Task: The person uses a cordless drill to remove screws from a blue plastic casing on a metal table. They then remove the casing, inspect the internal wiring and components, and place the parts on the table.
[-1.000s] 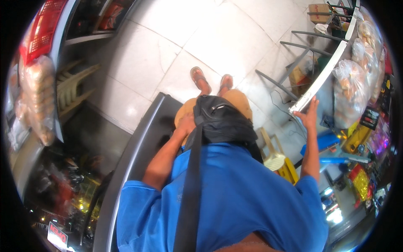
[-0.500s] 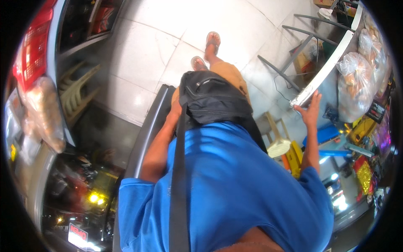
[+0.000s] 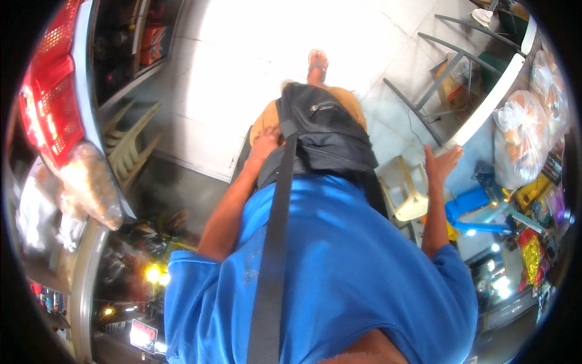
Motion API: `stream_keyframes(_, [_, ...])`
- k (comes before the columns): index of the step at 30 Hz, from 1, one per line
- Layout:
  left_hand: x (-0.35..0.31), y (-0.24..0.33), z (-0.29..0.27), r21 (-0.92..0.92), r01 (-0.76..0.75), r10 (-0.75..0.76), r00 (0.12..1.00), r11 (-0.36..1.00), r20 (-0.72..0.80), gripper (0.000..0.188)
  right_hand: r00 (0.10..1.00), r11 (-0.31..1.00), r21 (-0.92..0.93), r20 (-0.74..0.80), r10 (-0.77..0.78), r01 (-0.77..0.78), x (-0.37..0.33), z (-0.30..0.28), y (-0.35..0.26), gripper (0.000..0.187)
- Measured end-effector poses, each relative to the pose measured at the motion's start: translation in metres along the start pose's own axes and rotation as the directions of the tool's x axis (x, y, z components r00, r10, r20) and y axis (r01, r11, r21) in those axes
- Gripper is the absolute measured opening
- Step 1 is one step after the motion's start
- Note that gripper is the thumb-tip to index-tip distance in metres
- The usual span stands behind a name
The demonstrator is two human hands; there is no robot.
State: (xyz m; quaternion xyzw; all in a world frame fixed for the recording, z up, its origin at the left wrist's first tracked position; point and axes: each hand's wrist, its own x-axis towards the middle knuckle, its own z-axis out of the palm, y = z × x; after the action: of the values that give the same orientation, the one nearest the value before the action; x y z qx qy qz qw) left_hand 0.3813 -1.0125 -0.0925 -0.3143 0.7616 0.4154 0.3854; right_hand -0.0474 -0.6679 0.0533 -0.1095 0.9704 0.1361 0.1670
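Note:
A black bag [image 3: 330, 130] hangs at my front on a wide black strap [image 3: 276, 242] that crosses my blue shirt. My left hand [image 3: 265, 144] rests over my tan shorts at the bag's left side, its fingers loosely extended against the bag's edge and holding nothing visible. Out to the right, my right hand [image 3: 444, 164] is open with thumb and fingers apart. It is beside the near end of a long white-edged table [image 3: 491, 100]; whether it touches that edge I cannot tell.
Tied clear plastic bags [image 3: 519, 139] stand along the table at right, with grey metal legs [image 3: 436, 91] on its left. A cream plastic chair [image 3: 412, 203] is below my right hand. At left are a stacked cream chair [image 3: 130, 145], red crate [image 3: 51, 115] and dark glass case [image 3: 130, 291].
My left hand has come up and inward onto the shorts beside the bag. My legs have shifted, one foot now mostly hidden. The right hand stays open, slightly lower in view.

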Motion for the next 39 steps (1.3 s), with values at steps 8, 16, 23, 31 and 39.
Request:
stream_keyframes(8, [-0.026,0.041,-0.134,0.189,0.091,-0.102,0.993,0.978,0.051,0.068,0.979,0.931,0.361,0.166,-0.115,0.049,-0.036,-0.005,-0.085,0.094])
stream_keyframes(16, [-0.022,-0.047,-0.231,0.298,0.003,-0.044,0.99,0.955,0.131,0.067,0.882,0.792,0.577,0.458,-0.108,-0.202,-0.171,0.047,-0.206,0.077])
stream_keyframes(23, [-0.018,-0.202,-0.221,0.134,-0.169,0.167,0.986,0.976,0.025,0.07,0.767,0.806,0.562,0.596,-0.238,-0.187,-0.259,0.011,-0.32,0.056])
stream_keyframes(31, [-0.041,-0.193,-0.285,0.13,-0.19,0.165,0.97,0.973,0.18,0.065,0.812,0.656,0.661,0.57,-0.124,-0.364,-0.251,0.001,-0.381,0.055])
stream_keyframes(39, [-0.035,-0.223,-0.275,0.043,-0.172,0.167,0.981,0.984,0.097,0.057,0.758,0.739,0.593,0.628,-0.174,-0.322,-0.248,-0.004,-0.434,0.048])
